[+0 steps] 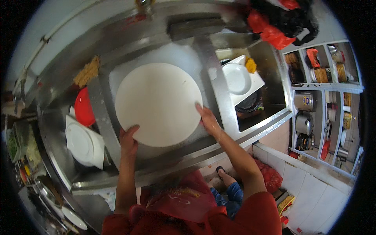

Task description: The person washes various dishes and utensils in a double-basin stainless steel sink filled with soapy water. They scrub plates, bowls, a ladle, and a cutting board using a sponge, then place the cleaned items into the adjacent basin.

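Observation:
A large round white plate (pixel 158 102) is held between my two hands over the middle basin of a stainless steel sink (pixel 117 76). My left hand (pixel 128 139) grips its lower left rim, with the thumb on the upper face. At the right rim my right hand (pixel 208 119) holds on, thumb on top. The fingers beneath the plate are hidden. Suds or cloudy water (pixel 182 54) show in the basin beyond the plate.
White dishes (pixel 80 144) and a red bowl (pixel 85 107) lie in the left basin. The right basin holds white dishes (pixel 237 79), a yellow scrubber (pixel 251 65) and a dark pan (pixel 249 102). A brown scouring pad (pixel 87 72) rests on the left ledge. Shelves with pots (pixel 304 123) stand right.

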`<state>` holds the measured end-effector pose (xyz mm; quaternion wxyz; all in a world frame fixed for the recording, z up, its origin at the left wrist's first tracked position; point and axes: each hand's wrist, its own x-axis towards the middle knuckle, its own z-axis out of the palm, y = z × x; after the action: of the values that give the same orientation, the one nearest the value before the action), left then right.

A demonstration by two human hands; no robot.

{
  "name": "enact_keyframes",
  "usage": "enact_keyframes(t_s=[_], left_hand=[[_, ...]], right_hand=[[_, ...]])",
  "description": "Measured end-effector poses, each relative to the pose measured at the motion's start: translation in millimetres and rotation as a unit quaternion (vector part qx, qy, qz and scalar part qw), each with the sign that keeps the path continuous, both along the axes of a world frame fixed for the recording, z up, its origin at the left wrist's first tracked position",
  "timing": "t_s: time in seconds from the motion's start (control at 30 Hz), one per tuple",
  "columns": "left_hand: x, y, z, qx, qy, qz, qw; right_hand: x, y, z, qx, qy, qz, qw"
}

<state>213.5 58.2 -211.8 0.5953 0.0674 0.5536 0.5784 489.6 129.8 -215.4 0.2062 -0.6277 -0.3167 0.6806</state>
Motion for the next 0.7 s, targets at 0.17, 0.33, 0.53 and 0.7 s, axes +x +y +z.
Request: enact_keyframes(t_s=[0.17,0.33,0.53,0.7], left_hand=[[-12,-18,-17,-0.017,0.15,0.0,0.989],[-17,-23,-49,0.052,0.15,0.031,0.987],[-24,-37,-77,-0.029,0.106,0.036,0.993],[8,-18,-78,-0.022,0.095,0.009,0.995]], right_hand=[[-14,-22,-122,0.352,-0.263,0.313,0.842],[-40,-57,-164,0.176,-0.312,0.745,0.563],[-17,-12,-135,0.091,-0.4,0.709,0.574],[15,-32,-156,0.146,-0.327,0.436,0.825]])
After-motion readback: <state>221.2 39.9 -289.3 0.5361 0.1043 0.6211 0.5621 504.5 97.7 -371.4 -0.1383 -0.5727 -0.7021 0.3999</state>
